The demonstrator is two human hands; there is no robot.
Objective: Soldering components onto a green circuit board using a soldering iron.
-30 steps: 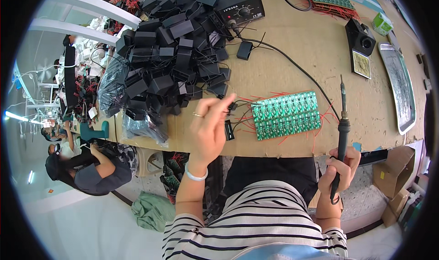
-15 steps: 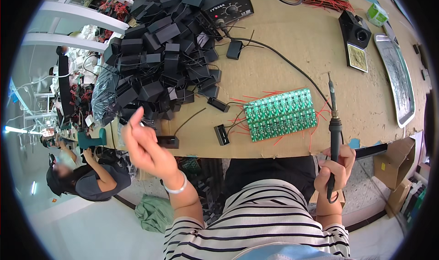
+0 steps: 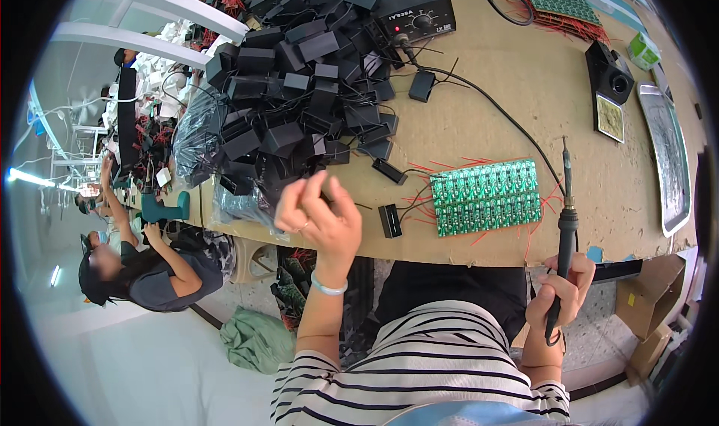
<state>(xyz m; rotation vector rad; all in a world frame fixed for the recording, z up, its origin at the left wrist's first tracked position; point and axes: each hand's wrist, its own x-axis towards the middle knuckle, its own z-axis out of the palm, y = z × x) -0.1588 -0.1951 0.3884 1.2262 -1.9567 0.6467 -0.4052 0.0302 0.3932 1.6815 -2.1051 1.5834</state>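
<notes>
My right hand (image 3: 562, 295) is closed around the dark handle of a soldering iron (image 3: 569, 227), held upright at the table's front edge with its tip pointing away from me. Left of the iron lies a green circuit board panel (image 3: 485, 198) with red wires along its edges. Two small black cases, one upper (image 3: 389, 171) and one lower (image 3: 389, 221), are wired to its left side. My left hand (image 3: 322, 220) hovers over the table edge with curled fingers apart. A thin dark wire sticks out beside its thumb; whatever lies beneath the hand is hidden.
A large heap of black cases (image 3: 299, 89) covers the left of the table. Behind it sits a black soldering station (image 3: 416, 18), its cable crossing to the iron. An iron stand (image 3: 610, 74), a metal tray (image 3: 666, 156) and more boards (image 3: 562, 7) lie right. Co-workers sit left.
My left hand has moved right, and now covers the spot where a black case with a wire showed. The whole view has shifted slightly. My right hand keeps its grip on the soldering iron.
</notes>
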